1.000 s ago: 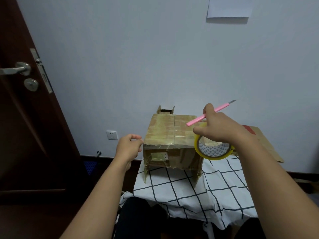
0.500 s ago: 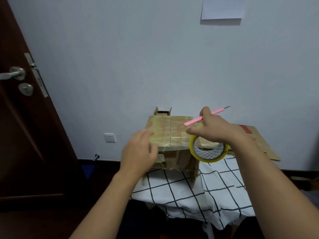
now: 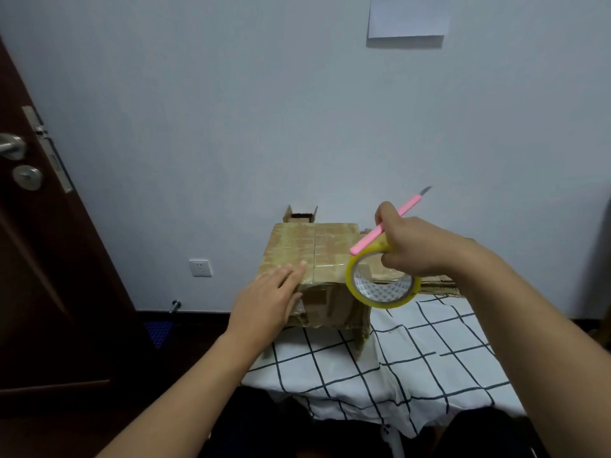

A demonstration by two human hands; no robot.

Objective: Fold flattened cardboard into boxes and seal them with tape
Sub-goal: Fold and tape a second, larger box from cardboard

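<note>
A folded cardboard box (image 3: 325, 256), its top flaps taped over, stands on a white cloth with a black grid (image 3: 413, 352). My left hand (image 3: 269, 300) lies flat with straight fingers on the box's near left top corner. My right hand (image 3: 413, 244) hovers over the box's right side and grips both a yellow roll of tape (image 3: 380, 287) and a pink craft knife (image 3: 388, 224), whose blade points up and to the right. The roll hangs below the fingers, in front of the box's right edge.
Flattened cardboard (image 3: 429, 280) lies behind my right hand on the cloth. A small open box (image 3: 300, 214) stands behind the taped one, against the white wall. A dark wooden door (image 3: 39, 226) is at the left, with a wall socket (image 3: 200, 267) low beside it.
My left hand has moved right from beside the box and come down flat on its top corner. My right hand with tape and knife has stayed over the box's right side.
</note>
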